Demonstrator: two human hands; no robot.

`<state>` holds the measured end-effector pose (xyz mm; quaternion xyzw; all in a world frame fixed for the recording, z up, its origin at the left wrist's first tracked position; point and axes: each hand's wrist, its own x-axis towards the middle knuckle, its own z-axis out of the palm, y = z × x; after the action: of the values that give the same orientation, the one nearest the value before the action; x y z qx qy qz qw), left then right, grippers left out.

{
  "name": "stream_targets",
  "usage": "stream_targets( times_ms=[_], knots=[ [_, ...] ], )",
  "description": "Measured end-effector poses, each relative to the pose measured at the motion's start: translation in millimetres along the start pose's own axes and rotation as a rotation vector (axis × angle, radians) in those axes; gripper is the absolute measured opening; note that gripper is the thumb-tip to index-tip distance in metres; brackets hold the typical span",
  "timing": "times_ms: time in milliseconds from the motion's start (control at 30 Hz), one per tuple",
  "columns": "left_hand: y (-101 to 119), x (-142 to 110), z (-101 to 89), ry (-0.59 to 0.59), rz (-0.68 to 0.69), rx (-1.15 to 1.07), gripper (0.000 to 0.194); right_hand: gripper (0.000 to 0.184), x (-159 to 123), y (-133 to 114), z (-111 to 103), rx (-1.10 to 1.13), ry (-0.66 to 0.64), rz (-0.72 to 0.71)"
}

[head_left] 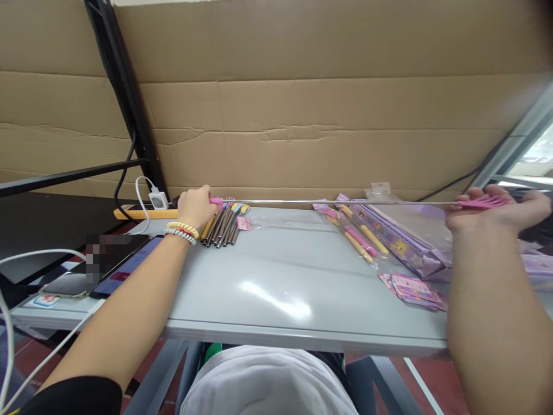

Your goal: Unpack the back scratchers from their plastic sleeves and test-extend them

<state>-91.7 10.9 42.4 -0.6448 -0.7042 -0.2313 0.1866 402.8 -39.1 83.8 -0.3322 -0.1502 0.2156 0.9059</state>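
Note:
A long thin metal rod with pink ends, which looks like a telescopic back scratcher [328, 202], stretches level above the table between my hands. My left hand [194, 206] is closed around its pink end on the left. At the other end, my right hand [496, 206] grips the pink, claw-like head, palm turned up. Beside my left hand lies a bundle of short metal sticks [222, 225] with coloured ends. Clear bags of yellow and pink sticks [363, 236] rest on the table to the right of the middle.
Pink printed cards [415, 291] and a purple printed pouch [397, 242] lie on the grey table [259, 271] at right. Phones [129, 265] with white cables lie at left, near a yellow power strip [149, 213]. Cardboard [302, 104] walls the back.

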Motion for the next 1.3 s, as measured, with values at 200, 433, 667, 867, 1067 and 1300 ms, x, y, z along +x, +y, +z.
stream_targets(
  times_ms=[200, 433, 667, 867, 1067, 1300],
  knots=[
    [2.9, -4.3, -5.7, -0.020, 0.046, 0.024, 0.032, 0.042, -3.1, 2.8, 4.4, 0.289, 0.082, 0.030],
    [37.6, -20.0, -15.5, -0.070, 0.144, -0.040, 0.031, 0.031, -66.5, 24.0, 36.8, -0.034, -0.706, 0.072],
    [89.5, -57.2, -34.4, -0.122, 0.280, -0.234, 0.027, 0.039, -170.8, 79.9, 36.9, -0.385, -1.481, 0.241],
    [117.4, -81.1, -39.0, -0.212, 0.408, -0.324, 0.023, 0.020, -220.5, 110.7, 23.1, -0.643, -1.981, -0.282],
    [84.3, -50.1, -24.8, -0.176, 0.185, -0.286, 0.028, 0.027, -182.7, 98.5, 33.4, -0.645, -1.387, -0.149],
    [73.6, -42.7, -10.2, -0.219, 0.182, -0.084, 0.021, 0.051, -138.8, 108.1, 43.9, -0.382, -0.784, 0.141]
  ],
)
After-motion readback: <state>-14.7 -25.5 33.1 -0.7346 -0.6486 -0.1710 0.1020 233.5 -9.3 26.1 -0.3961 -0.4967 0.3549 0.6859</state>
